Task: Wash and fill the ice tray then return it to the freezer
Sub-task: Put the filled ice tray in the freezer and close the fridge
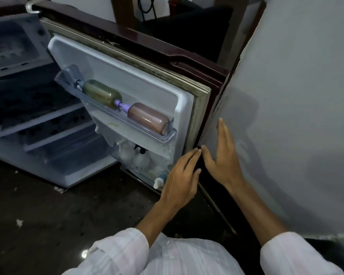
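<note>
My left hand (pixel 181 175) lies with straight fingers against the free edge of the open fridge door (pixel 147 80), near its lower corner, holding nothing. My right hand (pixel 220 153) is spread flat just beside it, on the door's dark outer side next to the wall (pixel 296 96), also empty. In the freezer compartment (pixel 14 42), at the fridge's top left, a pale ice tray (pixel 2 56) seems to sit (it is blurred). On the door's upper shelf (pixel 167 136) a greenish bottle (pixel 101 94) and a brownish bottle (pixel 149 118) lie on their sides, caps facing each other.
</note>
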